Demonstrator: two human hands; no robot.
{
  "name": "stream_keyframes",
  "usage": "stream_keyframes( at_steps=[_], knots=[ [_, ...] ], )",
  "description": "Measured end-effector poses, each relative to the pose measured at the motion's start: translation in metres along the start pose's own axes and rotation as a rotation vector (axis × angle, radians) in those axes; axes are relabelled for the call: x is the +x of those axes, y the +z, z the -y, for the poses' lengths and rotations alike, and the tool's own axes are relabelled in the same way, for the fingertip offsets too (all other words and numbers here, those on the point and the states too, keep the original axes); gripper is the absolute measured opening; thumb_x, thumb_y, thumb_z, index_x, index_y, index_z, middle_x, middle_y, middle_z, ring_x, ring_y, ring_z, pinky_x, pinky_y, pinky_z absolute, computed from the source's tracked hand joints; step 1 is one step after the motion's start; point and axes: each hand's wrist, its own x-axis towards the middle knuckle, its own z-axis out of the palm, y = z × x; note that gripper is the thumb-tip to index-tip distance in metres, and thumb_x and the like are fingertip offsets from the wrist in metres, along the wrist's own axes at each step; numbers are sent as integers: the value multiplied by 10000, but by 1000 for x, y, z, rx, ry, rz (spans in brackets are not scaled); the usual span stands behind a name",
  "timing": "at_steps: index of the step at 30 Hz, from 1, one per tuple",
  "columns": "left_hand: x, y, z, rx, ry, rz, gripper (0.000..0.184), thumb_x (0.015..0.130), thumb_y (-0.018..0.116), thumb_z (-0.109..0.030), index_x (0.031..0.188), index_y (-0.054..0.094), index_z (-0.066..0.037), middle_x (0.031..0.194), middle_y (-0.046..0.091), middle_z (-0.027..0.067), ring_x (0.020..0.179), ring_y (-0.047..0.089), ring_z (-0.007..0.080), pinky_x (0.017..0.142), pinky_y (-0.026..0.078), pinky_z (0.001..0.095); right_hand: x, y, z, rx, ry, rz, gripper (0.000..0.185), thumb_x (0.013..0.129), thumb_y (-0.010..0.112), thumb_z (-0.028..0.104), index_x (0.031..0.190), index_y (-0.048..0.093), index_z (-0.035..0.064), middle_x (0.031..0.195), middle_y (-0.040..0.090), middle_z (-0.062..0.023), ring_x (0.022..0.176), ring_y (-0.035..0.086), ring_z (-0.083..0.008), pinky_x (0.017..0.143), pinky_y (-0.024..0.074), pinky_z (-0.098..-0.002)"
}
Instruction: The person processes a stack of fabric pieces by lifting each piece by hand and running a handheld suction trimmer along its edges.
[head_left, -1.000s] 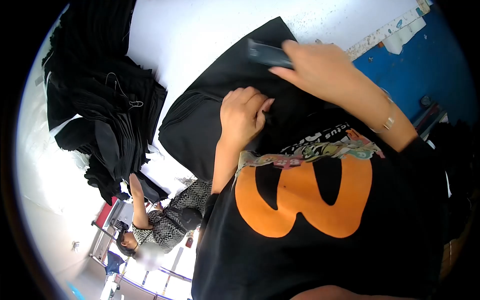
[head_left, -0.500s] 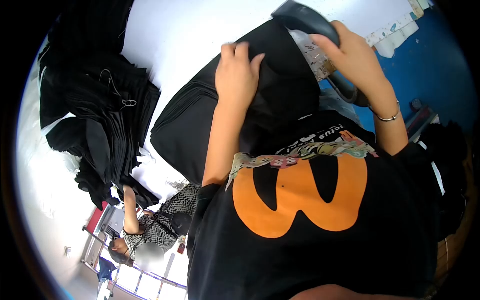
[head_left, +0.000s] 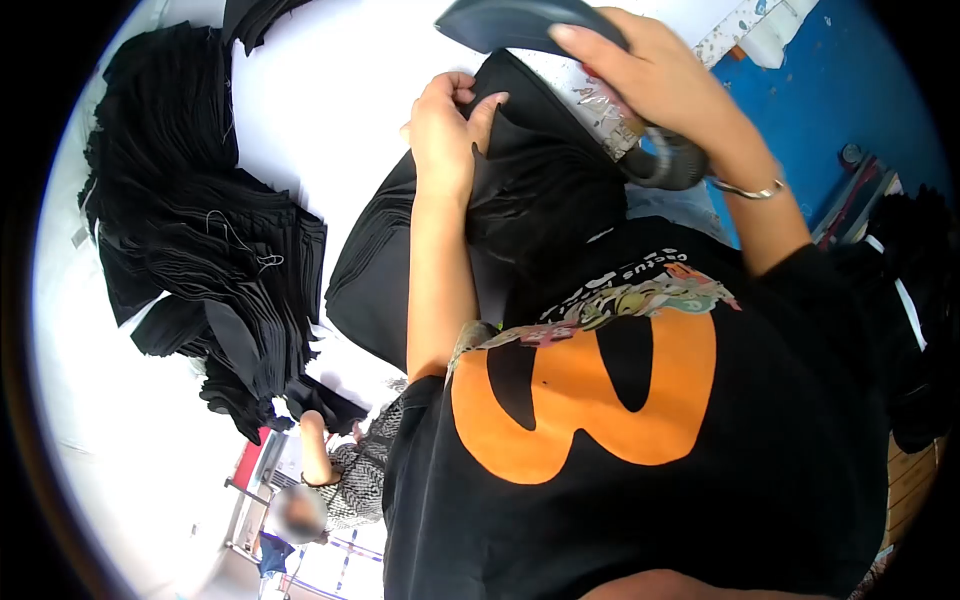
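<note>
A stack of black fabric pieces (head_left: 375, 285) lies on the white table in front of me, its layered edges showing on the left. My left hand (head_left: 445, 130) is closed on the top black fabric (head_left: 545, 185), which wrinkles beside the thumb. In my right hand (head_left: 650, 75) is a dark vacuum nozzle (head_left: 505, 22), held over the far corner of the stack. A ribbed black hose (head_left: 668, 165) hangs below my right wrist; its join to the nozzle is partly hidden.
Larger piles of black fabric (head_left: 245, 290) stand left on the white table (head_left: 330, 110). Another person's arm (head_left: 316, 450) reaches to their lower end. The blue floor (head_left: 790, 120) shows at the right, with dark cloth (head_left: 910, 290) below it.
My right hand has moved the nozzle left over the stack's far corner. My left hand has shifted slightly left and up, and the fabric beneath it has become wrinkled.
</note>
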Motion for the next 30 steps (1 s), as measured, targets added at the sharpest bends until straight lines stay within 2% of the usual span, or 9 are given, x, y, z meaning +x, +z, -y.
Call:
stream_keyframes(
  at_steps=[2,7,10,17,20,22,24,26,30],
  knots=[
    [0,-9,-16,329,-89,137,308,754,873,-196,937,681,-39,839,662,65,818,621,222,835,471,339,-17,-24,1,-129,-83,40,456,1009,584,457,970,670,11,591,522,-14,465,505,-91,457,416,-258],
    [2,7,13,-246,-38,3,170,806,824,-39,908,696,4,848,613,-9,746,531,86,628,419,226,-2,-6,-32,-367,-278,14,505,1008,577,499,986,665,2,577,526,-25,479,521,-109,475,411,-274],
    [-4,6,-1,-544,-238,8,142,835,803,-34,934,714,15,853,639,3,631,496,58,539,387,207,-8,-24,-3,2,-50,23,497,1013,569,496,1002,664,8,580,530,-25,472,522,-108,468,415,-265],
    [-5,-7,-2,-406,-136,31,116,880,755,-29,984,745,22,815,666,-3,600,515,56,514,405,219,-9,-23,-20,-52,32,174,494,1032,534,493,892,611,26,567,524,-15,455,510,-95,457,424,-250],
    [-35,-72,-5,-765,-68,691,186,980,645,-123,949,729,40,770,690,49,560,604,112,513,462,248,-19,-42,-5,33,68,45,504,1034,514,508,931,602,23,581,540,-19,466,516,-95,470,423,-250],
    [-38,-74,-26,-417,-398,772,272,1016,608,-210,942,718,28,721,683,70,507,601,135,492,464,252,-25,-60,-12,-66,132,-7,496,1028,527,506,941,605,24,594,539,-12,471,514,-88,467,416,-240],
    [-30,-18,24,222,131,60,322,922,731,-305,992,694,7,875,678,166,781,671,282,697,533,341,-31,-66,-16,-53,117,1,474,1023,547,494,955,608,28,615,537,-9,476,506,-78,465,408,-229],
    [-13,5,15,453,292,-257,417,824,815,-373,1016,688,-25,1126,607,208,1068,587,373,900,487,420,-39,-67,-21,6,136,38,460,1024,555,479,969,607,25,638,536,-6,479,496,-73,462,403,-228],
    [19,12,1,426,183,13,504,730,888,-392,998,672,-23,1134,593,152,1086,552,328,945,448,471,-50,-67,-30,-50,123,107,577,995,541,581,852,615,26,537,515,-10,425,519,-92,419,415,-237]
  ],
)
